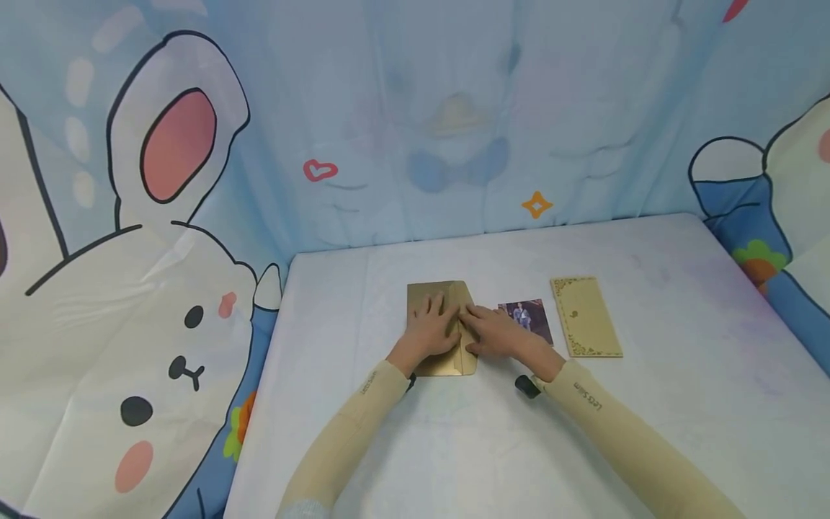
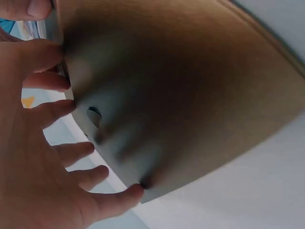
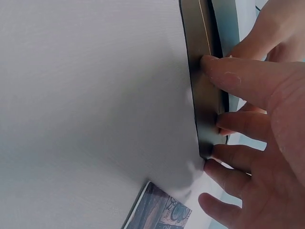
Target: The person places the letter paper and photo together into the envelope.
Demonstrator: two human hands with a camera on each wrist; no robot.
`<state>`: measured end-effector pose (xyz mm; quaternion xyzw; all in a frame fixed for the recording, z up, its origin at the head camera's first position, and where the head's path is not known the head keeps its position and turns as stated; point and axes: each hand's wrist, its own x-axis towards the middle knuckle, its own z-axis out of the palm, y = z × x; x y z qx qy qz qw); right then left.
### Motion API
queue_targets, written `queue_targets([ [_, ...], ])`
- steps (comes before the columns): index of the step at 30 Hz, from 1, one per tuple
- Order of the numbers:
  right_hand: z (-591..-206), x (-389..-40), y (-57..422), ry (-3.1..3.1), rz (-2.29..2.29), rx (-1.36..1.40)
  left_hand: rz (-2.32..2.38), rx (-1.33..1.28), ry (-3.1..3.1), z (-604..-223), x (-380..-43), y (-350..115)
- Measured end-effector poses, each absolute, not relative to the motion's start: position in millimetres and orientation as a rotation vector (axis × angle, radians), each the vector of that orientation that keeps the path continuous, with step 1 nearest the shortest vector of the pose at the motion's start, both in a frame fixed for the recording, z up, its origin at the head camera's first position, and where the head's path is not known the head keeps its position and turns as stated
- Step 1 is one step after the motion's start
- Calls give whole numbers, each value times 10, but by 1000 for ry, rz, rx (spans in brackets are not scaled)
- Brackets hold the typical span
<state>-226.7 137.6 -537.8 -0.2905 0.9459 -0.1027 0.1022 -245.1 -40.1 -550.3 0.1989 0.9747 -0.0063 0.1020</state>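
A gold paper envelope lies on the white table, its flap along the right side. My left hand rests on the envelope body with the fingers spread; the left wrist view shows its fingertips touching the glossy gold surface. From the right, my right hand touches the flap with its thumb and fingertips, and the gold strip runs beneath them in the right wrist view. Beside that hand is a small photo print, partly covered by it.
Farther right lies a yellow-gold envelope with ornate brown corner patterns. The white tabletop spreads around the items. A blue cartoon curtain hangs behind the table's back edge.
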Motion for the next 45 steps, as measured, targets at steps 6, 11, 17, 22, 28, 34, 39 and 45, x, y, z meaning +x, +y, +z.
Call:
queue_targets([
  [6, -5420, -2273, 1381, 2771, -325, -873, -4, 514, 2862, -5486, -2445, -382],
  [11, -5460, -2308, 1397, 2767, -345, -862, -8, 513, 2893, -5487, -2461, -386],
  [17, -5448, -2322, 1400, 2764, -357, -851, 33, 499, 2898, -5500, -2477, -428],
  [22, -5427, -2309, 1391, 2763, -366, -845, 136, 503, 2877, -5500, -2485, -502],
  [28, -5405, -2297, 1376, 2751, -397, -843, 227, 528, 2850, -5494, -2498, -570],
  [34, -5400, -2315, 1374, 2747, -386, -840, 254, 565, 2844, -5492, -2510, -619],
  [39, -5404, -2327, 1379, 2744, -385, -835, 276, 636, 2843, -5466, -2529, -679],
  [45, -5410, -2316, 1378, 2739, -417, -840, 299, 670, 2799, -5401, -2547, -742],
])
